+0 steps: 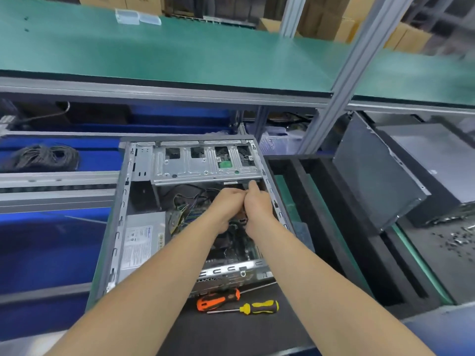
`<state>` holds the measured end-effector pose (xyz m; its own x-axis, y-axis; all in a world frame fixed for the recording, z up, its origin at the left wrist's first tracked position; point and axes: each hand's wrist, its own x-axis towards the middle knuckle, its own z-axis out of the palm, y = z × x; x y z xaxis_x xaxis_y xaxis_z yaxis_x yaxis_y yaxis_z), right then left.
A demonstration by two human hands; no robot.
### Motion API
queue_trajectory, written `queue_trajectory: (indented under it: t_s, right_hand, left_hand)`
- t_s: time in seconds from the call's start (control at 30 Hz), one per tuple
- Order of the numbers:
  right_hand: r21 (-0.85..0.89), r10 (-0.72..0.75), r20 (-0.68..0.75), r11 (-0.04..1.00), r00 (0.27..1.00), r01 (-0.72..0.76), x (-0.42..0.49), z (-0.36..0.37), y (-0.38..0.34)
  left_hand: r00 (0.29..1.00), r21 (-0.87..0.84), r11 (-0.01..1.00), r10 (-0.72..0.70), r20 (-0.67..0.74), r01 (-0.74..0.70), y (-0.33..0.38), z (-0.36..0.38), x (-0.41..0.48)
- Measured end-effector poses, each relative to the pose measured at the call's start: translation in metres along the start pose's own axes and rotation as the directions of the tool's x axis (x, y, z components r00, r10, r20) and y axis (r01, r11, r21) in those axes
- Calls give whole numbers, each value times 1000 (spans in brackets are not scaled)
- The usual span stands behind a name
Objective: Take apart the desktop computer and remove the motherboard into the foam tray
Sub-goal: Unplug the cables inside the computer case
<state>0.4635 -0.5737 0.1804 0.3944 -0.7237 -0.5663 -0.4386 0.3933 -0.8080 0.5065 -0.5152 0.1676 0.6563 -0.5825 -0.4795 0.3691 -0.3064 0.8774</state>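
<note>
Left hand and right hand meet inside the computer case, both curled; cannot tell what either grip holds.

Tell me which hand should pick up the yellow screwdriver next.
The right hand, probably. The yellow screwdriver lies with its handle close to the right forearm; the orange screwdriver lies between it and the left forearm.

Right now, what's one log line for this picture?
case: open | left hand, right hand: together inside, hold unclear | motherboard: in case | orange screwdriver, yellow screwdriver: untouched
</note>
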Motion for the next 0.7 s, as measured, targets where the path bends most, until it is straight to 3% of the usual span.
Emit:
queue_trajectory:
  t_s: [0.13,0.3,0.47,0.6,0.7]
  right_hand:
    - [125,72,35,989,997,-76,8,4,-9]
    - [112,-3,2,994,1000,3,16,7,-2]
    - [183,-72,39,981,997,64,15,4,4]
    - [160,-50,-31,986,998,55,12,5,10]
    - [207,-15,-10,978,1000,16,9,2,10]
  left_hand:
    - [997,-93,994,-68,-31,65,2,1,0]
    - [980,-298,951,-137,-147,89,0,5,2]
    - [972,-200,980,-38,-231,-9,-5,8,7]
    - [984,-122,992,-11,-180,-11,-7,6,6]
    - [989,-188,982,-30,-148,2,-4,7,3]
